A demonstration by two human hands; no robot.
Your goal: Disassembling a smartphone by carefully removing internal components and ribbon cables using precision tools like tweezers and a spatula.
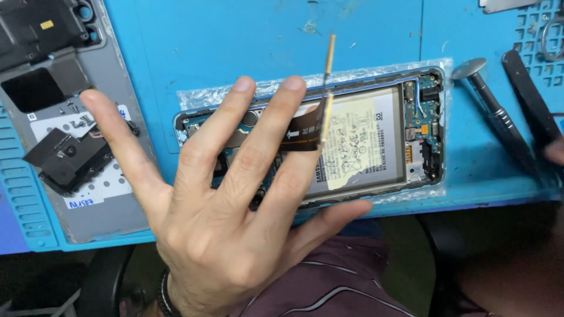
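An opened phone (420,126) lies face down on a blue work mat (235,35), showing its battery (370,141) with a pale sticker and the circuit boards at both ends. My left hand (235,217) hovers over the phone's left half, back of the hand up and fingers spread. It pinches a brown flex cable (308,126) between two fingers. The cable's gold-tipped end (329,50) stands upright above the phone. Only a fingertip of my right hand (555,151) shows at the right edge, beside a black pry tool (529,100).
A grey back cover (106,199) at left carries black plastic parts (67,158) and tiny screws. A screwdriver with a round metal cap (487,100) lies right of the phone. Crinkled clear film (376,73) edges the phone. The mat's front edge runs just below the phone.
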